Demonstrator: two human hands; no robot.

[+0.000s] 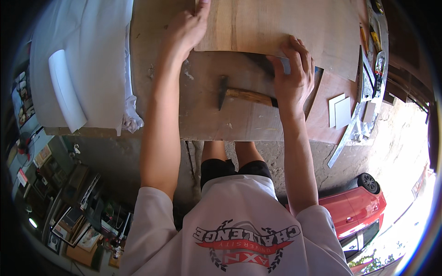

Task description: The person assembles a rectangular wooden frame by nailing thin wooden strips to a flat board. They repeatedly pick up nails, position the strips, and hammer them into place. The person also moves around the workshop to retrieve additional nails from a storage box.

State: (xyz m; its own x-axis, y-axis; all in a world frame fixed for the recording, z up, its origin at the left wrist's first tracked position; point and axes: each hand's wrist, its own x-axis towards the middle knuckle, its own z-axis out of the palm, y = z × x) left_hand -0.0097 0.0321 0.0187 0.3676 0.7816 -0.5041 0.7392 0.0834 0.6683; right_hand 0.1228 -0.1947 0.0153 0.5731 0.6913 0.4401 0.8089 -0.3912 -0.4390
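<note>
A flat light-brown wooden board [248, 27] lies across the far part of the worktable. My left hand [189, 27] is closed at the board's left edge, its thumb up along the top; its other fingers are partly hidden. At the near edge, my right hand [294, 76] has curled fingers over the board and its thumb below the edge. A small grey-blue patch shows between that thumb and the fingers; I cannot tell what it is. Nearer to me, a hammer [251, 95] with a wooden handle lies on the table, its dark head to the left and its handle end beside my right wrist.
White sheeting [99, 37] covers the table's left side, with a rolled white sheet [66, 92] on it. At right lie small white tiles [341, 112], a metal ruler [343, 142], a cutter [376, 39] and a pencil [363, 39]. A red car [352, 207] stands beyond.
</note>
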